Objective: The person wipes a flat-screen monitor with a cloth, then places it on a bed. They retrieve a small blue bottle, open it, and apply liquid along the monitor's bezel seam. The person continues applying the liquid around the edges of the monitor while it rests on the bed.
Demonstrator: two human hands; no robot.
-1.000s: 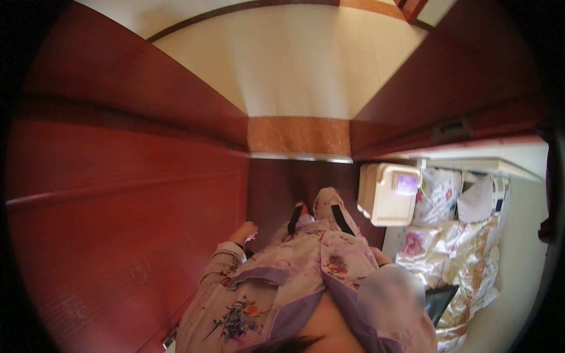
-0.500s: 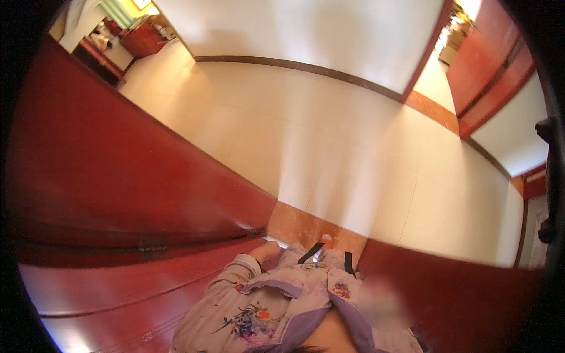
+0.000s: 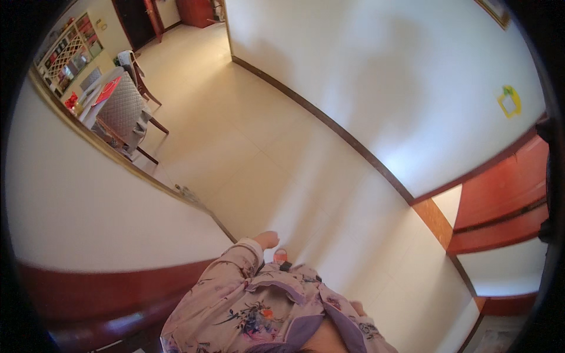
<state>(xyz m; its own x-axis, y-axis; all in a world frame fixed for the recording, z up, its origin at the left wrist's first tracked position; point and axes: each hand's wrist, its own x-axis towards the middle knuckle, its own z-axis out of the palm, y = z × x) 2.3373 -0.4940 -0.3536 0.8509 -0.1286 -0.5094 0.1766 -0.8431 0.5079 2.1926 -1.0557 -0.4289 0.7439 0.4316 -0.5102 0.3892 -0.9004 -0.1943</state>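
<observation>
My left hand [image 3: 268,239] hangs in front of my body, past the sleeve of the floral jacket [image 3: 241,297]. Its fingers look curled in, and no object shows in it. The hand is above the pale floor, close to the corner of the white wall on the left. Only a small part of my right hand [image 3: 358,307] shows beside the jacket, low on the right; its fingers are hidden. Below me the tip of an orange-red slipper [image 3: 280,255] rests on the floor.
Pale tiled floor [image 3: 253,141] runs along a white wall with a dark skirting [image 3: 329,123]. At the far left stand a table and a grey quilted chair [image 3: 126,106]. A red door [image 3: 500,194] is at the right, and a red panel [image 3: 118,294] lies at the lower left.
I have moved forward out of the red doorway into the corridor and turned left. The dining table and chair have come into view. My left hand has swung forward, away from the red door.
</observation>
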